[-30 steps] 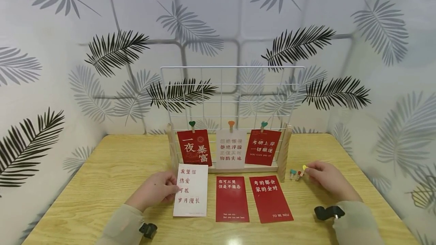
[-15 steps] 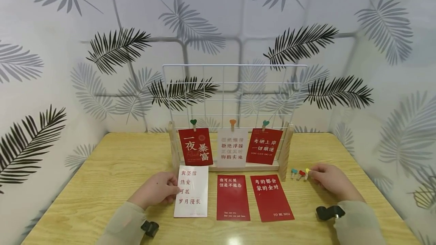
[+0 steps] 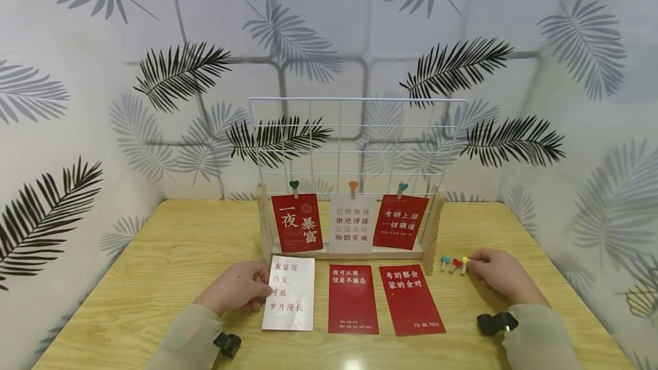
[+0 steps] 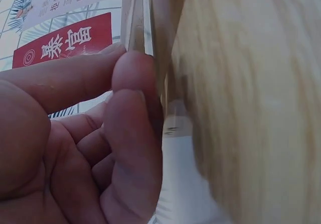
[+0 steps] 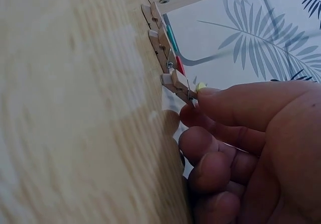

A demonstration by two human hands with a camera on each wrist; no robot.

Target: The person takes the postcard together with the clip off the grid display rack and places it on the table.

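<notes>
My left hand point(image 3: 239, 287) pinches the left edge of a white card point(image 3: 289, 296) with red writing. The card sits at the front left, its top tilted up toward the rack. In the left wrist view, thumb and index finger meet at the card's edge. On the right, my right hand point(image 3: 501, 270) pinches a wooden clothespin with a yellow heart point(image 3: 465, 260); the right wrist view shows thumb and finger at the heart end of this clothespin point(image 5: 181, 86). Beside it are a red-heart clothespin point(image 3: 456, 264) and a teal-heart clothespin point(image 3: 444, 261).
A white wire grid rack point(image 3: 357, 99) on a wooden base stands behind. Three cards hang on it by heart clothespins: a red card point(image 3: 297, 224), a white one and another red one. Two red cards point(image 3: 353, 301) lie on the wooden table point(image 3: 169, 250) in front.
The white card's top edge has sunk lower and its face has tilted back. My right hand has lowered the yellow-heart clothespin toward the table, beside the red-heart one. The head view has shifted slightly.
</notes>
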